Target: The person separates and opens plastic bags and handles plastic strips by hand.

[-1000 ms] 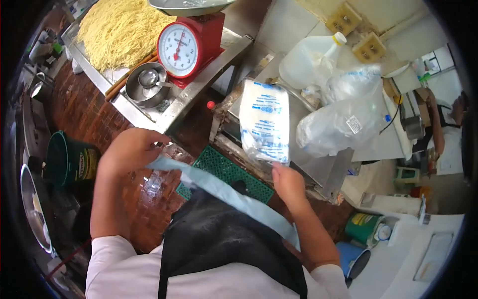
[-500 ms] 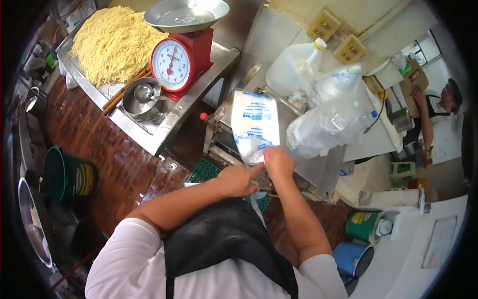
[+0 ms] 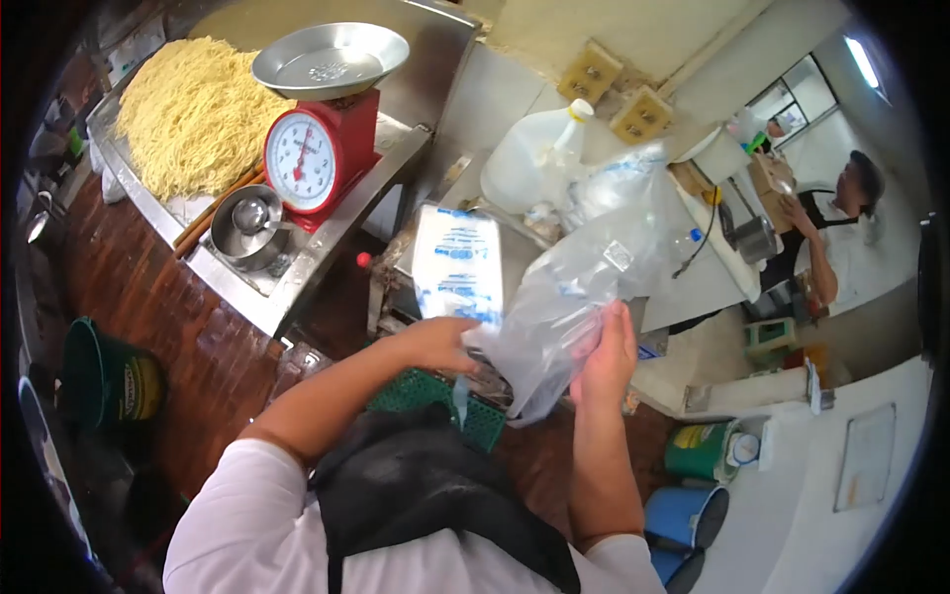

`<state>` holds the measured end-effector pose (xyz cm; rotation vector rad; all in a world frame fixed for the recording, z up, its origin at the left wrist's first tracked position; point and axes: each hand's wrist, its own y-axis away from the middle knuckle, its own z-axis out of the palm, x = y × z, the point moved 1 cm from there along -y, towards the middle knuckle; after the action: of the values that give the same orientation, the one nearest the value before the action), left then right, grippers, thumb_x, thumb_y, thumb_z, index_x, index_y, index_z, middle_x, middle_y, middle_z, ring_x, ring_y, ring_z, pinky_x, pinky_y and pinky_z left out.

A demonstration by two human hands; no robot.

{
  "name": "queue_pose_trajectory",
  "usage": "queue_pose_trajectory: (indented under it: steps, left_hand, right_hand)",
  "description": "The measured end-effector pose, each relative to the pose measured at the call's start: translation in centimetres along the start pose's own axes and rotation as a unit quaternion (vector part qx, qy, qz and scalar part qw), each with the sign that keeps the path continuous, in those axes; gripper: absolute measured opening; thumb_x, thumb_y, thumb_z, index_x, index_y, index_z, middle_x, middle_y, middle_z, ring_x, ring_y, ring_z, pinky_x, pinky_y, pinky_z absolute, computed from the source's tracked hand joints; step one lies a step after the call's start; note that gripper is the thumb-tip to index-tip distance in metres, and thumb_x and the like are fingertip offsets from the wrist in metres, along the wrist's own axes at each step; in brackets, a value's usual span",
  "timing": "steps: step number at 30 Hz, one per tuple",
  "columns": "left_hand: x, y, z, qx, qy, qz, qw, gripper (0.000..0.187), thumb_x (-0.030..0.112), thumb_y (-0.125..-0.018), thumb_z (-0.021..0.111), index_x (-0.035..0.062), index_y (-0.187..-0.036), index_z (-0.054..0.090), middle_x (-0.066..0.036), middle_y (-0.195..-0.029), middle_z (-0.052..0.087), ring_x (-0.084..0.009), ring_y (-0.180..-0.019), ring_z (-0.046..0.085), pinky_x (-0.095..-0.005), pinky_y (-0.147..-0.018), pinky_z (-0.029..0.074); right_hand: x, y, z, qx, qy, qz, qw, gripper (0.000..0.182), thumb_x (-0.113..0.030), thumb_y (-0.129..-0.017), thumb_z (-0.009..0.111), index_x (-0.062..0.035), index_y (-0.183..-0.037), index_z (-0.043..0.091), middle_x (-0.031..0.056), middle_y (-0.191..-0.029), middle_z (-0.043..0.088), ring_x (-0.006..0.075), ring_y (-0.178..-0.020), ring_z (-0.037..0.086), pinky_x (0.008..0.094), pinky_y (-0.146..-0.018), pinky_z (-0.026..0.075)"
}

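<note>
A large clear plastic bag [image 3: 554,322] hangs between my two hands over the near edge of the metal table. My left hand [image 3: 440,345] pinches its left side, close to the lower end of a stack of white bags with blue print [image 3: 458,259]. On the other side my right hand [image 3: 606,354] has its fingers up against the bag, with the plastic between thumb and fingers. Behind the bag stand a translucent jug with a yellow cap [image 3: 529,158] and another bundle of clear plastic [image 3: 618,183].
To the left, a metal table [image 3: 247,305] holds a heap of yellow noodles [image 3: 193,114], a red scale [image 3: 346,148] and a metal pot [image 3: 247,230]. A green bucket [image 3: 109,376] stands on the floor. A co-worker [image 3: 841,218] holds a cardboard box at the right.
The clear plastic bag has come toward me, between my hands. My right hand has moved right and down, off the printed stack. The view has shifted, so the tables appear further left.
</note>
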<state>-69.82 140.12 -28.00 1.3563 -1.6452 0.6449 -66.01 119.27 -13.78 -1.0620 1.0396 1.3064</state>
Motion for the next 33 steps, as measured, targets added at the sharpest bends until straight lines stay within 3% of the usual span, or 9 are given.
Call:
queue_pose_trajectory:
  steps: [2, 4, 9, 12, 13, 17, 21, 29, 33]
  left_hand:
    - [-0.7, 1.4, -0.9, -0.1, 0.186, 0.01, 0.977, 0.06, 0.018, -0.075, 0.064, 0.0026, -0.132, 0.054, -0.013, -0.109, 0.068, -0.0217, -0.1, 0.065, -0.0329, -0.092, 0.048]
    - [1.2, 2.8, -2.4, -0.052, 0.316, 0.011, 0.947, 0.058, 0.002, -0.075, 0.053, -0.0003, -0.133, 0.053, -0.012, -0.122, 0.063, -0.0155, -0.109, 0.058, -0.0297, -0.094, 0.046]
    - [7.5, 2.8, -2.7, -0.049, 0.507, 0.118, 0.853, 0.07, 0.016, -0.084, 0.065, 0.0075, -0.147, 0.035, -0.011, -0.131, 0.058, -0.0168, -0.113, 0.055, -0.0299, -0.094, 0.043]
    - [9.5, 2.0, -1.9, -0.109, 0.519, 0.065, 0.845, 0.07, 0.023, -0.088, 0.067, 0.0095, -0.146, 0.033, -0.007, -0.128, 0.058, -0.0099, -0.1, 0.057, -0.0224, -0.07, 0.044]
    - [10.3, 1.7, -1.2, -0.121, 0.558, 0.075, 0.818, 0.05, 0.018, -0.087, 0.067, 0.0114, -0.133, 0.05, 0.001, -0.105, 0.063, 0.0019, -0.067, 0.044, -0.0171, -0.046, 0.025]
    - [9.2, 1.0, 0.6, -0.091, 0.539, 0.047, 0.836, 0.015, 0.02, -0.086, 0.072, 0.0115, -0.091, 0.06, 0.003, -0.083, 0.064, 0.0001, -0.059, 0.046, -0.0184, -0.044, 0.028]
    - [9.7, 2.0, -0.7, -0.067, 0.512, 0.101, 0.85, 0.013, 0.01, -0.088, 0.069, 0.0048, -0.096, 0.06, 0.001, -0.086, 0.065, -0.0054, -0.077, 0.059, -0.0205, -0.065, 0.047]
    - [11.0, 2.6, -1.7, -0.041, 0.358, 0.167, 0.918, 0.013, 0.005, -0.086, 0.069, 0.0019, -0.096, 0.062, 0.0, -0.089, 0.063, -0.0074, -0.085, 0.058, -0.0245, -0.078, 0.047]
    - [11.4, 2.7, -1.4, -0.054, 0.303, 0.191, 0.932, 0.012, 0.005, -0.086, 0.068, 0.0015, -0.095, 0.062, 0.001, -0.088, 0.063, -0.0078, -0.085, 0.058, -0.0247, -0.079, 0.047]
  right_hand:
    - [-1.1, 0.2, 0.9, 0.025, -0.038, 0.063, 0.997, 0.024, -0.027, -0.1, 0.051, -0.0053, -0.104, 0.059, 0.0011, -0.088, 0.061, 0.0098, -0.072, 0.058, 0.0261, -0.061, 0.048]
    - [-1.0, 0.6, 0.9, 0.004, -0.061, 0.118, 0.991, 0.027, -0.028, -0.099, 0.053, -0.0037, -0.107, 0.059, 0.0031, -0.091, 0.063, 0.0116, -0.075, 0.061, 0.0268, -0.062, 0.049]
    - [0.3, -0.7, -2.0, -0.188, -0.129, 0.213, 0.95, 0.036, -0.035, -0.097, 0.055, -0.0024, -0.112, 0.059, 0.0081, -0.099, 0.066, 0.0188, -0.086, 0.064, 0.0323, -0.072, 0.052]
    - [-0.2, 0.0, -0.9, -0.17, -0.192, 0.255, 0.932, 0.042, -0.039, -0.096, 0.054, -0.0019, -0.114, 0.058, 0.0112, -0.105, 0.066, 0.0225, -0.095, 0.063, 0.0363, -0.079, 0.052]
    - [-0.4, 0.2, -0.5, -0.162, -0.192, 0.241, 0.937, 0.043, -0.041, -0.096, 0.054, -0.0019, -0.115, 0.058, 0.0113, -0.106, 0.066, 0.0229, -0.096, 0.063, 0.0369, -0.08, 0.051]
    - [-1.9, 0.7, -0.2, -0.133, -0.197, 0.198, 0.951, 0.051, -0.047, -0.096, 0.05, -0.0019, -0.118, 0.058, 0.012, -0.11, 0.065, 0.0255, -0.101, 0.062, 0.0394, -0.088, 0.05]
    - [-2.4, 0.2, -3.5, -0.22, -0.172, 0.149, 0.949, 0.067, -0.057, -0.097, 0.038, 0.0006, -0.128, 0.052, 0.0144, -0.124, 0.059, 0.0279, -0.11, 0.059, 0.0418, -0.095, 0.046]
    - [-7.7, -1.9, -5.3, -0.285, 0.24, 0.1, 0.923, 0.068, -0.059, -0.096, 0.04, 0.0032, -0.108, 0.065, 0.0112, -0.103, 0.067, 0.0212, -0.095, 0.063, 0.0359, -0.084, 0.049]
    - [-12.6, -0.5, 2.5, -0.367, 0.54, -0.136, 0.746, 0.049, -0.047, -0.089, 0.059, 0.0004, -0.1, 0.067, 0.0128, -0.099, 0.068, 0.0222, -0.093, 0.063, 0.0367, -0.086, 0.047]
